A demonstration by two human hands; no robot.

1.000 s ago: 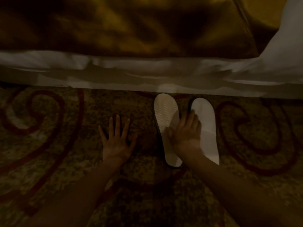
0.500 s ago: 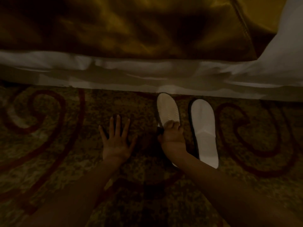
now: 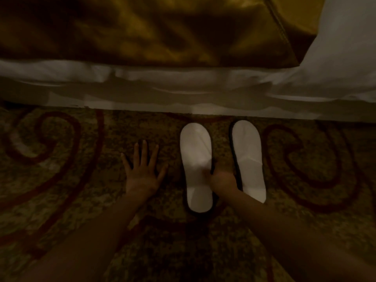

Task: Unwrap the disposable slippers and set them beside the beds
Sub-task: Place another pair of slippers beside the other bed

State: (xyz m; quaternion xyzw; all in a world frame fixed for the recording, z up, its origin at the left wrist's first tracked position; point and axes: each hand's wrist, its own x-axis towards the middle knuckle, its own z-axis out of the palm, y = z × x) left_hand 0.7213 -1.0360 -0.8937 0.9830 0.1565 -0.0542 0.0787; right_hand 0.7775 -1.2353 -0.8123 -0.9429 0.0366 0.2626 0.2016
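Two white disposable slippers with dark rims lie side by side on the carpet, toes toward the bed. The left slipper lies with its smooth upper side showing. My right hand sits between the pair and pinches the left slipper's right edge at mid-length, thumb on top. Just right of that hand lies the right slipper, untouched. My left hand rests flat on the carpet to the left of the slippers, fingers spread, holding nothing. No wrapper is in view.
The bed's white sheet edge runs across the view just beyond the slippers, with a gold cover above it and a white pillow or duvet at the upper right. The patterned carpet with dark red swirls covers the floor.
My right hand turned the left slipper over from ribbed sole up to upper side up and laid it down a little farther left. The left hand and right slipper stayed put.
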